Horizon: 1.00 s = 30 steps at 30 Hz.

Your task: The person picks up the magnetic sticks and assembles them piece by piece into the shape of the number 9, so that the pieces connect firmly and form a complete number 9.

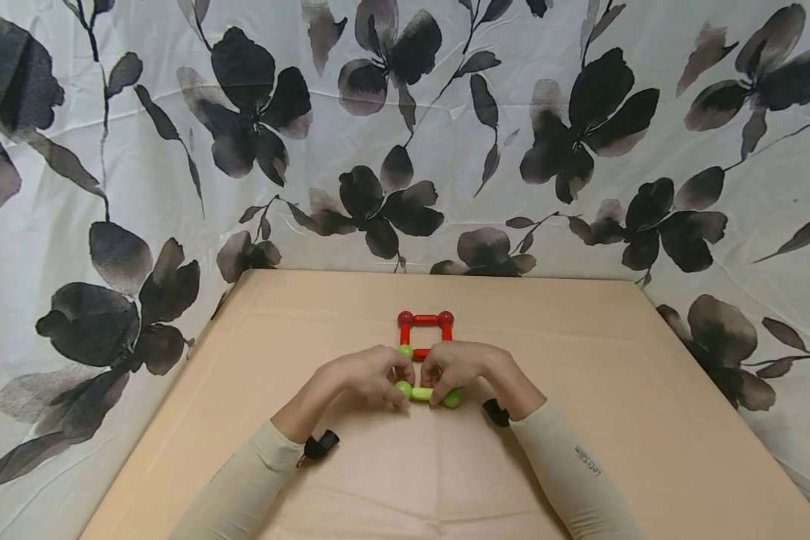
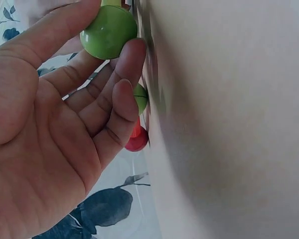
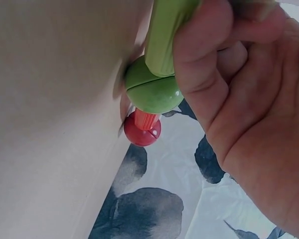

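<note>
In the head view, red rods [image 1: 426, 320] and red balls [image 1: 446, 319] form a small square with a green ball [image 1: 406, 351] at its near left corner. The near right corner is hidden behind my right hand. My left hand [image 1: 373, 376] pinches another green ball [image 2: 109, 34] between thumb and finger, just above the table surface. My right hand [image 1: 464, 369] holds a green rod [image 3: 167, 37] in bent fingers. In the right wrist view, this rod's end meets a green ball [image 3: 154, 87]. A nearer green rod [image 1: 421, 393] runs between two green balls, including the right one [image 1: 453, 397].
A tan tabletop [image 1: 297, 315] lies beneath both hands. Behind it and at both sides hangs a white cloth [image 1: 472, 150] with dark flowers. Dark wrist cameras [image 1: 321, 445] sit beneath both wrists, close above the table.
</note>
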Tool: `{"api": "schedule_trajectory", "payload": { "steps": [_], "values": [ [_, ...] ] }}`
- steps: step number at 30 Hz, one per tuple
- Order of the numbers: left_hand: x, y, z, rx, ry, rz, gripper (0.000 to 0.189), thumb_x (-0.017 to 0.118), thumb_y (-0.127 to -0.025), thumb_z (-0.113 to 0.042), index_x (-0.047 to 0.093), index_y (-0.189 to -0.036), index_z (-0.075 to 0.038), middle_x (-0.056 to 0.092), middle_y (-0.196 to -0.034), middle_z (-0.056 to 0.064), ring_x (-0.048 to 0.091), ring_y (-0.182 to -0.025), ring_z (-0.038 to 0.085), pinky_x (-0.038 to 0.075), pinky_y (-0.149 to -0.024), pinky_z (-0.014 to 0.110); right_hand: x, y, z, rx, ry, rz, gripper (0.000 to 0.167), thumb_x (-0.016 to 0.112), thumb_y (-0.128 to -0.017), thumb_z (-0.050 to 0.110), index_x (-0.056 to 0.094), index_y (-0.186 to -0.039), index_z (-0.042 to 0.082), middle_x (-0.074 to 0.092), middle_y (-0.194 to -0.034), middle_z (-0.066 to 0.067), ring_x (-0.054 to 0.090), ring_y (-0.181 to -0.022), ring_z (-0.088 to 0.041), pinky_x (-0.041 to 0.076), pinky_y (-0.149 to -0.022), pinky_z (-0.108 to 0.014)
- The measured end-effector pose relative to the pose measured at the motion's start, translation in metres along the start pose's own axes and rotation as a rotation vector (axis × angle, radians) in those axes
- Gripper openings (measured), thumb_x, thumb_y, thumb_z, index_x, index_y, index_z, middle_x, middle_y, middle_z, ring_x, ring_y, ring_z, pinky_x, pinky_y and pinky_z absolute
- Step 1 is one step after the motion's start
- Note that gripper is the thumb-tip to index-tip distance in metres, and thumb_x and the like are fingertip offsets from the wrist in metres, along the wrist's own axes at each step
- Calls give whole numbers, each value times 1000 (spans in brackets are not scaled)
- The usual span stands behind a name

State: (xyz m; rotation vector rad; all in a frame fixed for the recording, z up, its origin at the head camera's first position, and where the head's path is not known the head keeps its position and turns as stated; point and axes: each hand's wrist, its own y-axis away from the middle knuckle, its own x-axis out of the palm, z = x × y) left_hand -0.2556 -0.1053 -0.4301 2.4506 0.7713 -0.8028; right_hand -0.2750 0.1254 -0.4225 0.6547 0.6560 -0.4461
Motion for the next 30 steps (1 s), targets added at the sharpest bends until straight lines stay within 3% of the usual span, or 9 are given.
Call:
{"api": "schedule_trajectory", "payload": {
  "steps": [9, 26, 30],
  "values": [
    [1, 0, 0, -11, -84, -8, 24, 88, -84, -20, 71, -101, -15, 68, -91, -6, 61, -84, 12, 50, -79, 27, -1, -3, -3, -48, -8, -23, 9, 83, -90, 25, 78, -84, 20, 63, -70, 9, 55, -68, -9, 45, -65, -27],
    [-1, 0, 0, -9, -98, -9, 24, 88, -85, -23, 72, -102, -17, 68, -90, -4, 60, -85, 12, 49, -80, 28, -2, -4, -4, -44, -37, -6, 5, 82, -91, 21, 81, -88, 18, 68, -73, 7, 56, -68, -11, 47, -67, -28],
    [-10, 4, 3, 32, -93, -71, 27, 84, -89, -27, 72, -108, -12, 71, -99, -1, 64, -90, 15, 52, -83, 29, -5, -3, -11, -89, -50, -46, 6, 80, -92, 22, 82, -97, 18, 74, -79, 5, 60, -70, -11, 49, -69, -28]
  ]
}}
